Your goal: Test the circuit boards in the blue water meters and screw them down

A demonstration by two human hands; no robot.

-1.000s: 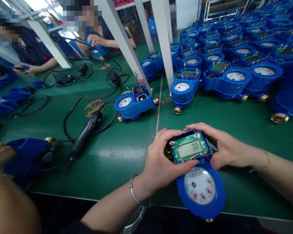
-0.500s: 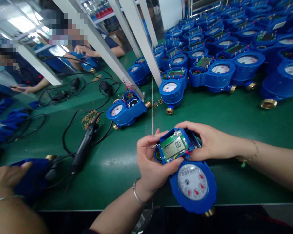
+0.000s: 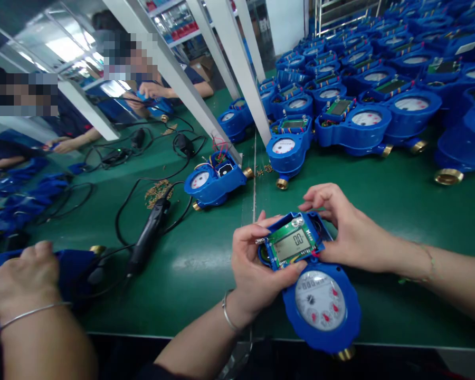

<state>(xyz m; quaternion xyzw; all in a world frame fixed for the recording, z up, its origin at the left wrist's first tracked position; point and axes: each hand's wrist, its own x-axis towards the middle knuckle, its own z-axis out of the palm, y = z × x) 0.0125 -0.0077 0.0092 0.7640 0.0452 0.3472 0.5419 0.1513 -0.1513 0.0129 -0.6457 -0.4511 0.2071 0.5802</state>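
Observation:
A blue water meter (image 3: pixel 288 295) is held near the table's front edge, tilted, its round dial (image 3: pixel 320 301) towards me. Its upper compartment holds a green circuit board with a small LCD screen (image 3: pixel 292 246) reading 0.0. My left hand (image 3: pixel 257 269) is closed around that compartment's left side, thumb along the board's lower edge. My right hand (image 3: pixel 346 232) is at the other side, thumb touching the housing near the red wires (image 3: pixel 315 253). Its fingers are raised and apart above the compartment, and I see nothing in them.
Several blue meters (image 3: pixel 352 119) crowd the back right. One with loose wires (image 3: pixel 216 182) stands ahead, near white posts (image 3: pixel 241 74). A corded black power screwdriver (image 3: pixel 148 235) lies left, by scattered screws (image 3: pixel 158 194). A co-worker's hand (image 3: pixel 24 274) rests on another meter; other people sit across.
My right hand's fingers have lifted off the housing and spread, while its thumb stays close to it. My left hand keeps its grip. The whole view has shifted slightly.

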